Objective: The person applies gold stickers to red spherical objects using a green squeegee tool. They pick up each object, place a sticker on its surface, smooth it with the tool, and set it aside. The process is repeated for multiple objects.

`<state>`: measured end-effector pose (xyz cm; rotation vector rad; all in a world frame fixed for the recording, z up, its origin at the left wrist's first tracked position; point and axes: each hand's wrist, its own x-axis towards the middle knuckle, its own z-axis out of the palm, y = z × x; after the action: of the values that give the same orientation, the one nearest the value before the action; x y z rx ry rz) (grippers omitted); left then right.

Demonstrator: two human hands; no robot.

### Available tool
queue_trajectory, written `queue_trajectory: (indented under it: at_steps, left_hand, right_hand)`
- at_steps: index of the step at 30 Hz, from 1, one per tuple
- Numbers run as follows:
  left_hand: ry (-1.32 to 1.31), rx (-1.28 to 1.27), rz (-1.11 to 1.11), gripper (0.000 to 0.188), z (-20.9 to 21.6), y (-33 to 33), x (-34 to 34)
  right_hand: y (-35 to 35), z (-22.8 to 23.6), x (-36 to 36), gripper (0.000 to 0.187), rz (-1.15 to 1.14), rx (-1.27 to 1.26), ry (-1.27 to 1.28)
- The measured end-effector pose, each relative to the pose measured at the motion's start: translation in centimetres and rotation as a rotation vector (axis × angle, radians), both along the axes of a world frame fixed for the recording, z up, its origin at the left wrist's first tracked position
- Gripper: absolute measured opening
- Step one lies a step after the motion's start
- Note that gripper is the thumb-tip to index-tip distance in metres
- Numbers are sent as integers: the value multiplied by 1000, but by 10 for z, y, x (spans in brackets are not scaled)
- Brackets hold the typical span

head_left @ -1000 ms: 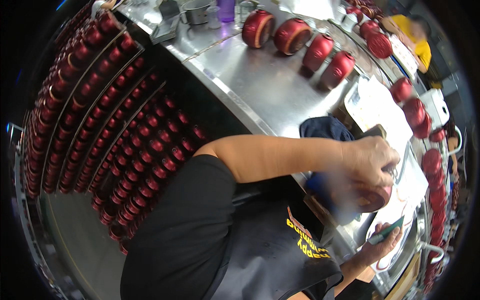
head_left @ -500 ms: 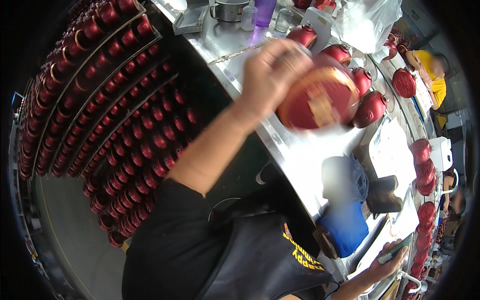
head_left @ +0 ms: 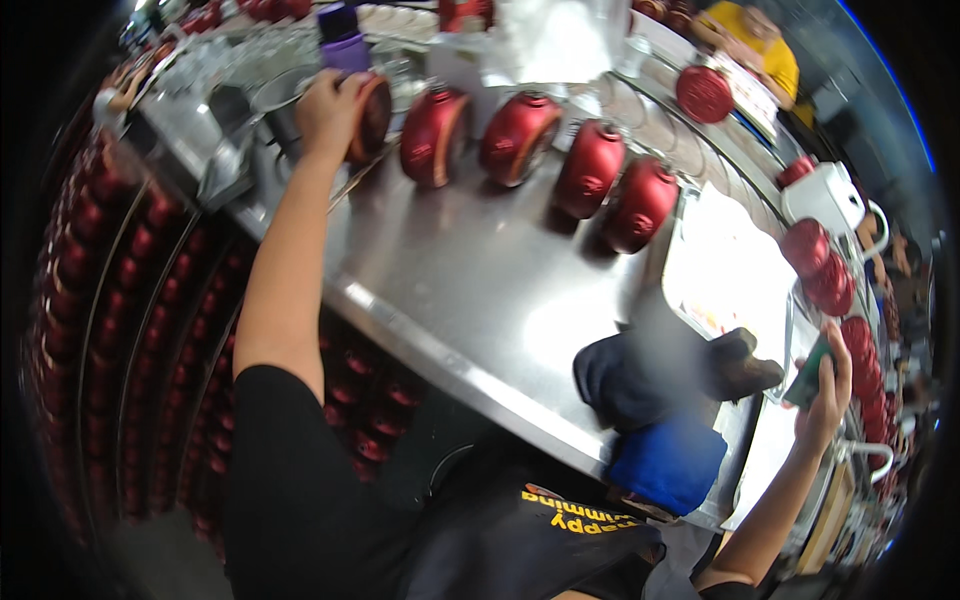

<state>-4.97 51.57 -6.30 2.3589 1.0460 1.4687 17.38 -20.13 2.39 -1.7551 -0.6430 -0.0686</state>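
My left hand (head_left: 328, 112) is stretched out to the far left of the steel table, its fingers closed on the upper part of a round, flattish red bottle (head_left: 372, 122). Whether that bottle touches the table I cannot tell. To its right stand several similar glossy red bottles (head_left: 432, 138) in a slanting row, with short necks on top. Over at the right side, my right hand (head_left: 828, 395) grips a flat dark green piece (head_left: 808, 372), whose exact kind does not show. Beside that hand lies white paper (head_left: 765, 455).
Dark blue and bright blue cloths (head_left: 668, 468) lie at the steel table's (head_left: 450, 270) near edge. A white-lined tray (head_left: 725, 265) sits behind them. Purple container (head_left: 343, 45) and metal pot (head_left: 275, 98) stand far left. Racks of red bottles (head_left: 130, 330) fill the left. A person in yellow (head_left: 765, 55) sits across.
My view has turned. My left hand has carried the red bottle away from above the table to the left end of the row. My right hand still holds the green piece.
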Motion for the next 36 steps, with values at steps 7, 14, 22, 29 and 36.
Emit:
queue_trajectory:
  at_steps: [7,14,22,29,36]
  left_hand:
    - [149,-39,42,45,-3,28,12]
    - [-220,-50,-243,39,8,-74,-18]
    - [-81,-104,-815,21,-37,-287,-36]
    - [1,-214,-907,14,-46,-287,-30]
    - [-55,-253,-849,11,-46,-280,-34]
  right_hand:
    - [73,21,98,37,30,-239,-49]
    - [227,33,179,38,158,-499,-331]
    - [378,42,229,42,249,-778,-695]
    - [454,28,262,51,220,-878,-747]
    - [487,-17,316,58,171,-864,-784]
